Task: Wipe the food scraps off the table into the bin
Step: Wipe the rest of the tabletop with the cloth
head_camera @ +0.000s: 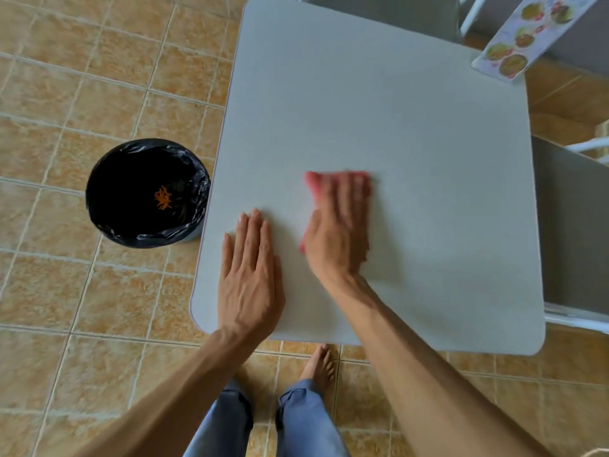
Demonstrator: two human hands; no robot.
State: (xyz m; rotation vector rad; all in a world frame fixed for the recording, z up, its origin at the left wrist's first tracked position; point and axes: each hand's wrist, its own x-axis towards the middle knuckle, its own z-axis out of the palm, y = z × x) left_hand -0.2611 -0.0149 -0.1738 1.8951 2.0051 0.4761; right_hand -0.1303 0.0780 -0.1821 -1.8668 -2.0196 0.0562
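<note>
The left hand (250, 275) lies flat, fingers straight, on the pale grey square worktop (395, 110), while the blurred right hand (339, 232) presses a red cloth (316, 183) down with fingers extended.

place: small eatery | cues: picture menu card (527, 37), table (379, 110), chairs (573, 232), tiled floor (82, 77)

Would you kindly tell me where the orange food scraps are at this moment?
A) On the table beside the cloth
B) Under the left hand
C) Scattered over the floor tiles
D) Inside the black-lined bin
D: the orange scraps lie at the bottom of the bin, and none show on the bare part of the table.
</note>
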